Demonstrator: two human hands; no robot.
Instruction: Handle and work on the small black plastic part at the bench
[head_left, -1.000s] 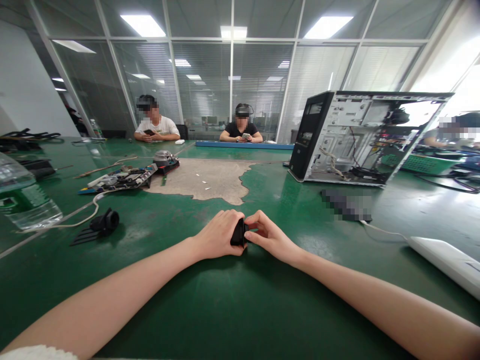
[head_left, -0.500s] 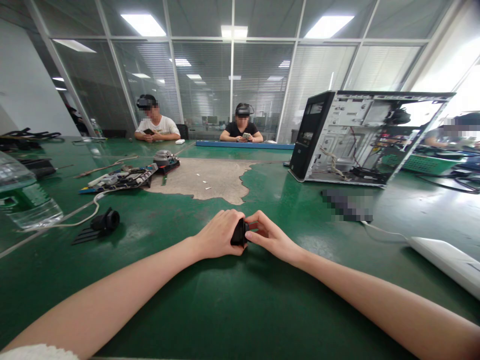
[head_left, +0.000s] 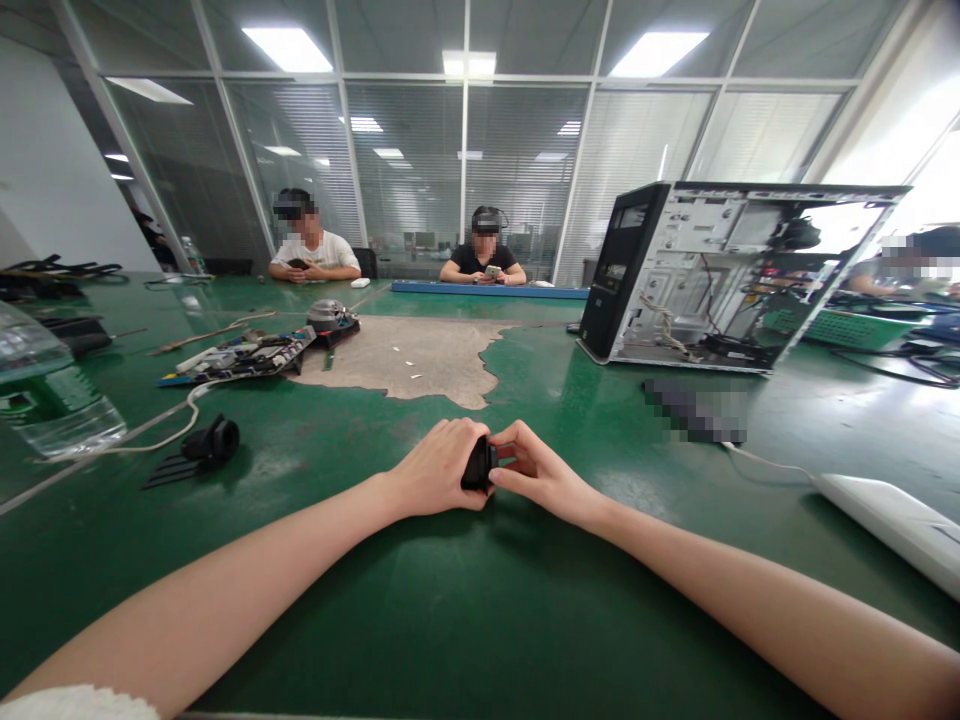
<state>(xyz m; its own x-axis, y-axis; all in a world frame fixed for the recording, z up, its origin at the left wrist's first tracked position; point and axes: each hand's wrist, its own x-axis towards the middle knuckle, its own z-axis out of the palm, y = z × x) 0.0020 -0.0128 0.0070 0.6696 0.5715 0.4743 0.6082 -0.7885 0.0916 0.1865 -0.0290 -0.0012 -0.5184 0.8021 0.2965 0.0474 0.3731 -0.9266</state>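
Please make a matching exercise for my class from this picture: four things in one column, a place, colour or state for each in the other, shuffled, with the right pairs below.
Things
1. Small black part
2. Bottle
3. Computer case
4. Basket

Descriptions
A. Open-sided, with its inside showing
B. Green, near the right edge of the picture
C. In the left hand, touched by the right hand
D. See-through, at the left edge of the picture

Pairs: 1-C, 2-D, 3-A, 4-B
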